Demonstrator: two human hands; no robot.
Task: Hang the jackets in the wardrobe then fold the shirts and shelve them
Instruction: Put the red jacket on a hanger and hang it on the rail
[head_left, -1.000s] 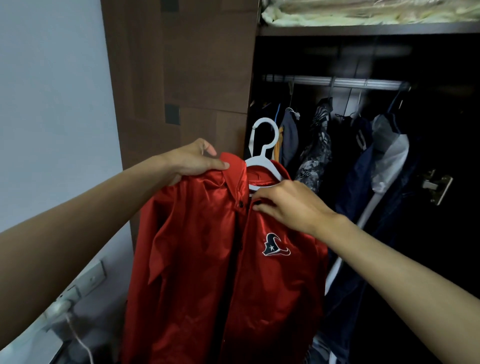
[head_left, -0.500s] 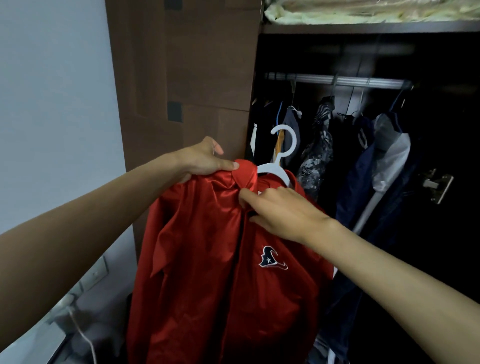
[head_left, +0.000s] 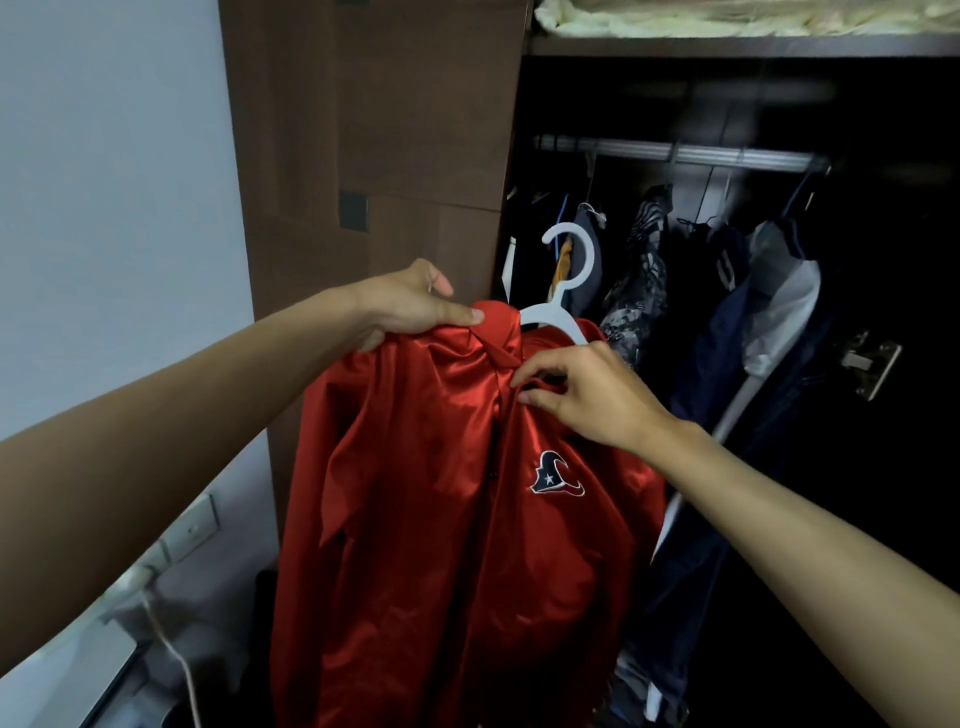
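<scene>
A shiny red jacket (head_left: 441, 519) with a dark logo on its chest hangs on a white plastic hanger (head_left: 563, 291), held up in front of the open wardrobe. My left hand (head_left: 415, 306) grips the jacket's left shoulder and collar, thumb on top. My right hand (head_left: 587, 395) pinches the collar fabric at the front, just below the hanger's arm. The hanger's hook stands free in the air, below and left of the metal rail (head_left: 680, 153).
Several dark and patterned garments (head_left: 639, 280) hang from the rail inside the wardrobe. A brown wardrobe door (head_left: 374, 130) stands to the left. A pale blanket (head_left: 727, 18) lies on the top shelf. A wall socket and cable (head_left: 176, 540) sit at lower left.
The jacket and hanger have moved right and slightly up towards the wardrobe opening. My right hand has shifted from the hanger's arm to pinching the collar.
</scene>
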